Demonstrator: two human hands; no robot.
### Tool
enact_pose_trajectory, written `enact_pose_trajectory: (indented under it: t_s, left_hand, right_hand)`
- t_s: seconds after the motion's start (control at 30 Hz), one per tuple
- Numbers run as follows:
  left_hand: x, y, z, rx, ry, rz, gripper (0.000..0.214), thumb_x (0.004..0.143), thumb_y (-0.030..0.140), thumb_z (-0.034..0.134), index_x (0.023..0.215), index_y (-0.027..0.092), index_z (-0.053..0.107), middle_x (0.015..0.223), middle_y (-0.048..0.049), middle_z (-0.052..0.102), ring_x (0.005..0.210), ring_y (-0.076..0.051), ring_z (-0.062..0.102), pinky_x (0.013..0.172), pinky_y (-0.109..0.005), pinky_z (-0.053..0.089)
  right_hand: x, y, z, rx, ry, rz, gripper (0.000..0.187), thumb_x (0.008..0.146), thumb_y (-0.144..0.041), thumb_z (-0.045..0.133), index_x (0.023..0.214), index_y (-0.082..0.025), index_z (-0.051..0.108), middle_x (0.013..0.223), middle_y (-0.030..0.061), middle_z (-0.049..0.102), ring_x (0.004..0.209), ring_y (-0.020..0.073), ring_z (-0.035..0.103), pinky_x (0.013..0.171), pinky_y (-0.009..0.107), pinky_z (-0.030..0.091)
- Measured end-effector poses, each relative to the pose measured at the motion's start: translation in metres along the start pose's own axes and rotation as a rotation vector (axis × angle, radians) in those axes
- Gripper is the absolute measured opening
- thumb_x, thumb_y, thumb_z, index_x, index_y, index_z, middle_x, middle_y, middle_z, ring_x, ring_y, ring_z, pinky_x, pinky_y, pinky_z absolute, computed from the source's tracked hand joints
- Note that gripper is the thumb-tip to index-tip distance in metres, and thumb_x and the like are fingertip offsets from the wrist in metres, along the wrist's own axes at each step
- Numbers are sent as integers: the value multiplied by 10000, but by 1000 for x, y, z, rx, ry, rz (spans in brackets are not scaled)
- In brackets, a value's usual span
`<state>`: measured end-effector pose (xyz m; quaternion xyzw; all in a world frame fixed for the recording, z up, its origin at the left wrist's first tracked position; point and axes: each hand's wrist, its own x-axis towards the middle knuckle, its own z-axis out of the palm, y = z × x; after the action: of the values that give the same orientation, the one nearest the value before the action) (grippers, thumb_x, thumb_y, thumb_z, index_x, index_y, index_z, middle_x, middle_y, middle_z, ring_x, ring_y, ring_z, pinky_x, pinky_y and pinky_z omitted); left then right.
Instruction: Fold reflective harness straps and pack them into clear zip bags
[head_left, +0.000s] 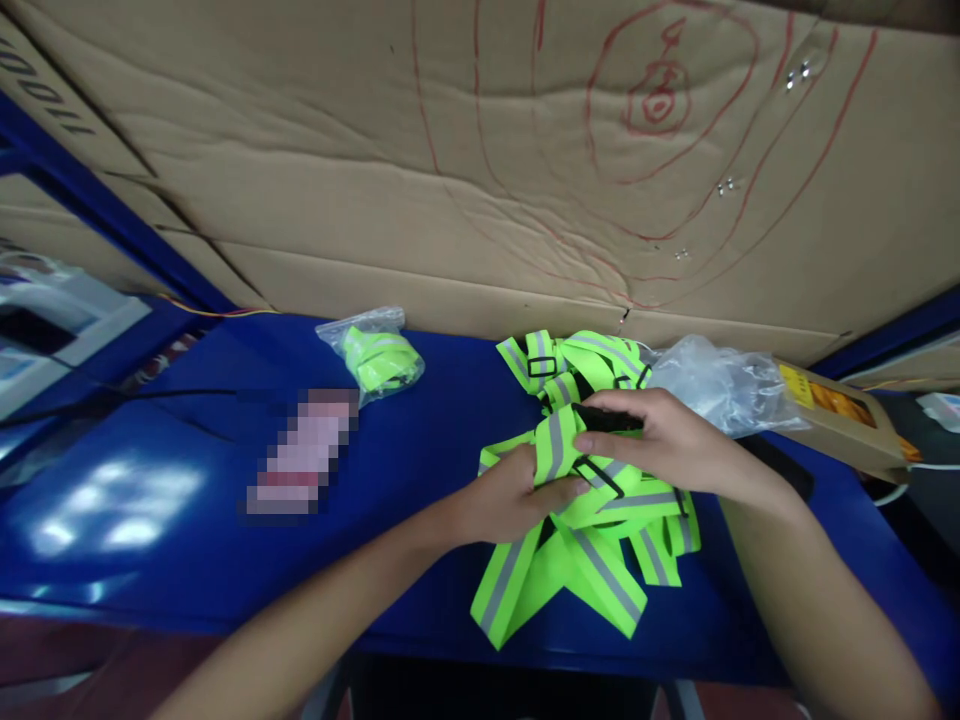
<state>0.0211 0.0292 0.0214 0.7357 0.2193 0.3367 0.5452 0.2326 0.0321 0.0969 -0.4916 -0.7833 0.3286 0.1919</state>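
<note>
A bundle of neon-green straps with grey reflective bands (581, 555) lies on the blue table (420, 440), its ends hanging over the near edge. My left hand (506, 497) is closed around a fold of the straps at the middle of the bundle. My right hand (660, 435) pinches a black buckle on the same straps, just above and to the right of the left hand. More of the green strapping (577, 360) lies piled behind my hands.
A clear bag holding a folded green strap (377, 355) sits at the back left. A crumpled clear plastic bag (720, 385) and a small yellow-brown box (844, 415) lie at the right. A blurred pinkish item (304, 455) lies left of centre. Cardboard (480, 150) walls the back.
</note>
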Motion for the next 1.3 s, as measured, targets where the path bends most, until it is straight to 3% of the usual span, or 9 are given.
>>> enact_pose_trajectory:
  t_s: [0.2,0.4,0.53,0.63,0.83,1.0,1.1,1.2,1.3]
  left_hand:
    - [0,0,-5,-28,-80,18,362,1006,346,589,1320,175,648,1406,-100,668,1315,-265,611,1179,-401,442]
    - [0,5,-9,-238,-96,-180,434,960,381,672,1328,155,641,1342,-109,697,1255,-287,645,1104,-421,504]
    - [1,7,-8,-358,-168,-240,503,853,323,804,1303,160,651,1309,-102,714,1246,-292,651,1074,-398,520]
    - [0,6,-4,-391,-136,-229,450,839,288,814,1245,163,665,1227,-86,740,1206,-271,667,1059,-383,525]
    - [-4,8,-9,-404,-206,-261,263,896,337,743,1094,167,709,1091,-68,760,1069,-238,705,973,-358,566]
    - [-5,4,-14,-248,-202,-236,271,889,345,736,1074,152,693,1064,-53,740,1032,-211,665,971,-336,540]
    - [-6,1,-12,-236,-211,-245,319,901,384,712,1116,149,683,1128,-70,728,1077,-227,651,992,-352,538]
    - [-6,0,-12,-166,-241,-233,333,923,393,677,1149,149,678,1152,-88,728,1101,-244,650,1021,-375,529]
    - [-6,1,-15,-129,-241,-217,331,935,368,650,1176,144,671,1156,-97,732,1096,-254,657,999,-380,538]
  right_hand:
    - [5,8,-4,214,-135,86,442,903,-549,702,1209,-236,763,1151,30,774,1062,260,709,903,345,561]
    - [8,6,7,509,84,244,365,836,-510,791,1088,-248,806,1045,16,794,985,239,717,868,323,560]
    - [13,-3,20,797,353,451,472,719,-483,881,1124,-260,783,1182,25,776,1106,255,713,931,327,564]
    - [14,-7,21,890,311,509,489,723,-454,871,1157,-260,759,1233,39,761,1132,255,714,918,329,579]
    - [14,-3,15,673,52,311,396,840,-486,769,1147,-240,727,1126,46,774,1014,223,734,865,332,588]
    - [18,5,18,412,96,99,318,873,-414,728,1125,-220,714,1184,66,744,1089,224,707,929,367,584]
    - [15,5,13,347,63,104,300,964,-479,632,1056,-219,752,1126,58,773,1081,228,725,980,380,580]
    - [5,0,6,326,-105,80,431,1060,-527,456,1278,-267,722,1306,42,736,1244,223,681,1113,389,520]
    - [-4,-7,9,130,-223,-26,622,998,-599,562,1545,-307,507,1509,50,605,1367,280,601,1141,440,502]
